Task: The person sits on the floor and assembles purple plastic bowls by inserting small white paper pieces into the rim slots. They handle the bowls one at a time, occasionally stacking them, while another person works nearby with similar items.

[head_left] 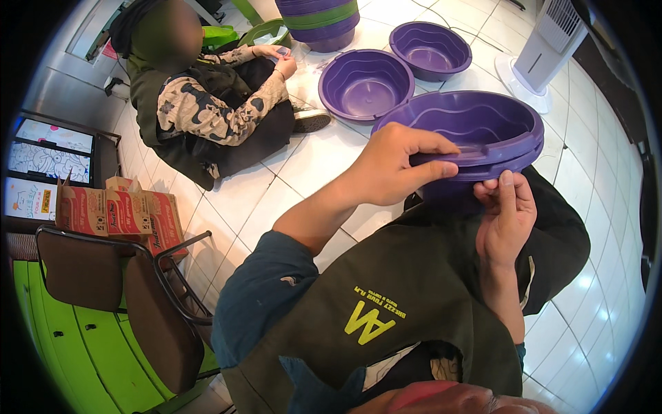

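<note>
Head view, the only one.

Item: nested pair of purple plastic basins, tilted before the person at lap level. Upper purple basin (pixel 476 117): oval, wavy ribbing inside, seated within its fellow. Lower purple basin (pixel 463 199): mostly hidden by the first; rim visible as a second lip just beneath, with a narrow dark gap between.

Left hand (pixel 403 162): narrow; forefinger over the upper rim, thumb outside by the gap, rim held between.

Right hand (pixel 507 221): narrow; thumb tip against the near edge of the lower rim, fingers curled beside it. Whether it pinches the lip cannot be told.

Step in hand, as judged: working the two rims where they meet, the basins together. Any next move calls for a sure hold on each lip, and even pull or pressure so neither basin tips.

Surroundings: two loose purple basins, one nearer (pixel 365 86), one farther (pixel 431 52), upright on the white tiled floor (pixel 248 200); stack of purple and green basins (pixel 321 24) behind; white upright air cooler (pixel 548 41), right; co-worker (pixel 207 114) seated on the floor, small object in hand, kind unclear; printed cardboard cartons (pixel 124 210) and brown-backed chair (pixel 158 324), left.
</note>
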A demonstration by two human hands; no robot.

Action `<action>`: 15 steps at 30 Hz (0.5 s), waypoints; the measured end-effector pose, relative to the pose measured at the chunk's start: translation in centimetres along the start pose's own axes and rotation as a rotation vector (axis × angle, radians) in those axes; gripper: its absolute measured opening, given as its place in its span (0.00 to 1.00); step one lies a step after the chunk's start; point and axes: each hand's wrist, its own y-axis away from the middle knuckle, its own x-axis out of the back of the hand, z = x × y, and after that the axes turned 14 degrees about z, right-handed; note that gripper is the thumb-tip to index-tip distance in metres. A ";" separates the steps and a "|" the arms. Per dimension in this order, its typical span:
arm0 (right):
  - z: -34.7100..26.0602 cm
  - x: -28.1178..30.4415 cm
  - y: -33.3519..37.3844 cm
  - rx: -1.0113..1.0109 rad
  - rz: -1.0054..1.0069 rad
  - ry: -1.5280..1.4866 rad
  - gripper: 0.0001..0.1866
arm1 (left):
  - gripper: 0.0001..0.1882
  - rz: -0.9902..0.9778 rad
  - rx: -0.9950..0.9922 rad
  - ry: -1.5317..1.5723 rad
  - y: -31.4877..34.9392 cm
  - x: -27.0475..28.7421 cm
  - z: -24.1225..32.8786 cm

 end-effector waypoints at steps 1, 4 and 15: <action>-0.1 -0.2 0.0 -0.014 0.013 -0.012 0.08 | 0.11 0.001 0.070 0.029 -0.3 0.1 0.3; -0.1 -0.2 -0.1 -0.040 0.041 -0.047 0.07 | 0.10 0.151 -0.145 -0.089 -1.6 0.6 0.7; -2.7 2.4 -10.6 0.074 0.112 -0.128 0.07 | 0.18 1.234 -0.224 -0.671 3.3 16.8 -3.6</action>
